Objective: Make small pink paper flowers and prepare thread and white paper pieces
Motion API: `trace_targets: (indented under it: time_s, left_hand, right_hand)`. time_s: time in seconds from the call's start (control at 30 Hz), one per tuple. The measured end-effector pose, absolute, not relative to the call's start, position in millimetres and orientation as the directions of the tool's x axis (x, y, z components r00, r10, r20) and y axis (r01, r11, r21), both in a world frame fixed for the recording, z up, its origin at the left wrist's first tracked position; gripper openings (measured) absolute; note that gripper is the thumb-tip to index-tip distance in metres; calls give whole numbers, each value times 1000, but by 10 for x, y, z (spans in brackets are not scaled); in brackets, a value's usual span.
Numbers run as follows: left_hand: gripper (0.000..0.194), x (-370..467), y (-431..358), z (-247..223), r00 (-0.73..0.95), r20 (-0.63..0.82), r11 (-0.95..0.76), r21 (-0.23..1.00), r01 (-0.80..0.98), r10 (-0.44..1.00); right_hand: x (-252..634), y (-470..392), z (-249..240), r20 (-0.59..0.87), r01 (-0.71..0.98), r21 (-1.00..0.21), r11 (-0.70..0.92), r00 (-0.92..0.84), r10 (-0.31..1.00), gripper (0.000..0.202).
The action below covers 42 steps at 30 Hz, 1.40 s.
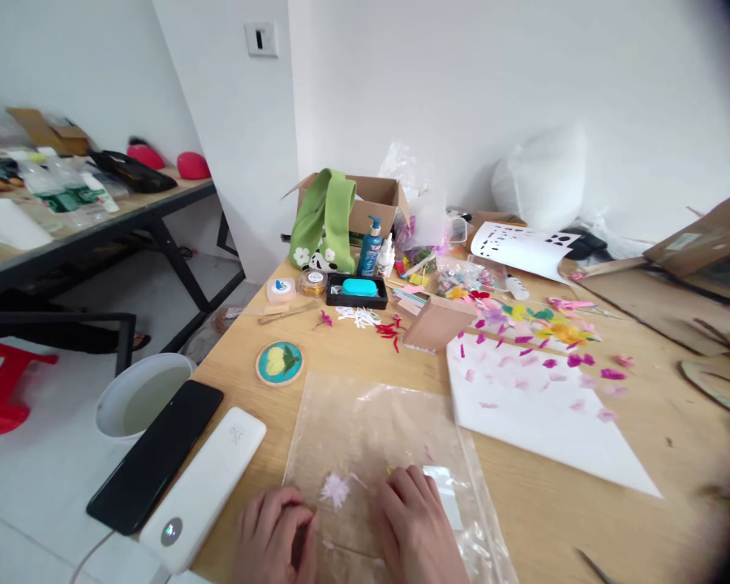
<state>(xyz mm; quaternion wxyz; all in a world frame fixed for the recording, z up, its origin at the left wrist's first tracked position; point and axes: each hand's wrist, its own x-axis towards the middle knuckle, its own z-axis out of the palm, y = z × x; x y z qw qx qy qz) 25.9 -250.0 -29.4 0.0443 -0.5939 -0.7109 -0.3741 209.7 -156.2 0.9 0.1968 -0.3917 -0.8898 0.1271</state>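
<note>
My left hand (275,535) rests at the lower left edge of a clear plastic sheet (377,405), its fingers curled in towards the thumb; I see nothing in it. On the right half of the sheet, my right hand (418,523) has its fingers bent down and pressed together. A tiny yellow bit shows by its fingertips, and what they hold, if anything, is hidden. Between both hands lies a small pale lilac flower (334,490) with fine petals. A shiny white rectangular piece (444,495) is just right of my right hand.
White paper (541,414) with scattered pink petals (553,362) lies to the right. A round flower piece (278,362), a power bank (203,487) and a black phone (155,454) are on the left. Behind stand a cardboard piece (441,324), a black tray (339,301) and a blue pump bottle (371,247).
</note>
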Motion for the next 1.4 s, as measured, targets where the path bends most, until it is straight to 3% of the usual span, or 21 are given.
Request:
trace_targets:
  time_s: [0.27,0.83,1.4]
  left_hand:
    - [21,252,-2482,-275,-278,528,6,459,889,802]
    - [16,260,-2508,-318,-282,491,8,488,873,825]
    - [14,247,-2509,-312,-263,497,0,469,883,827]
  right_hand:
    - [2097,-1595,54,298,565,-454,689,-632,715,17]
    - [1945,-1641,-44,290,576,-406,710,-655,698,15]
    - [1926,-1640,-60,338,568,-436,698,-615,712,14]
